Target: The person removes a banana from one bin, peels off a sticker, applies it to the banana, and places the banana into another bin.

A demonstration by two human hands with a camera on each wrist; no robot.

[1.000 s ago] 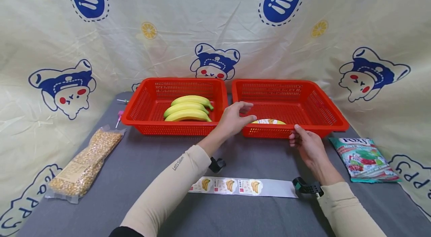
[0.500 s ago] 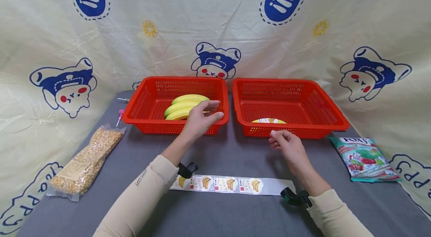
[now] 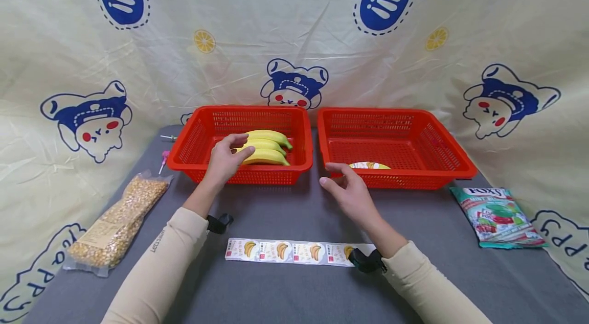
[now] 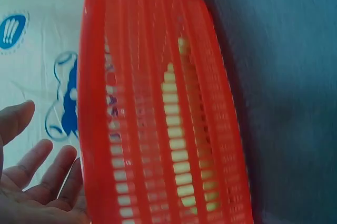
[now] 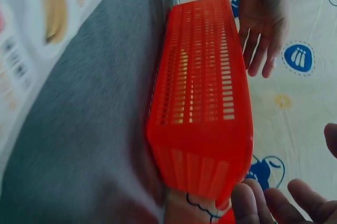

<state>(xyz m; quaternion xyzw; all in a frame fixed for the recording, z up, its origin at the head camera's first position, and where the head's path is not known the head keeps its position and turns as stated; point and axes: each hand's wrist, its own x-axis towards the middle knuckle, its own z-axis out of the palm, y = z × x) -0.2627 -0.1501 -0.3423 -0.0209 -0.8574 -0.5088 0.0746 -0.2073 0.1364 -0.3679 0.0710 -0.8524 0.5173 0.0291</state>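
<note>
Here, three curved yellow bananas (image 3: 267, 145) near a red basket's (image 3: 276, 177) front right corner
Left hand (image 3: 225, 158) and right hand (image 3: 350, 192) apart, fingers loose; wrist views alone show yellow through the slotted wall (image 4: 156, 139)

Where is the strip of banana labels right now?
In the head view, the label strip lies lower center on the gray cloth, in front of the red baskets, its right end partly behind the right wristband.

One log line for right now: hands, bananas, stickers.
left hand: empty, at left basket | right hand: empty, by right basket | bananas: three visible in left basket | sticker strip: on table
</note>
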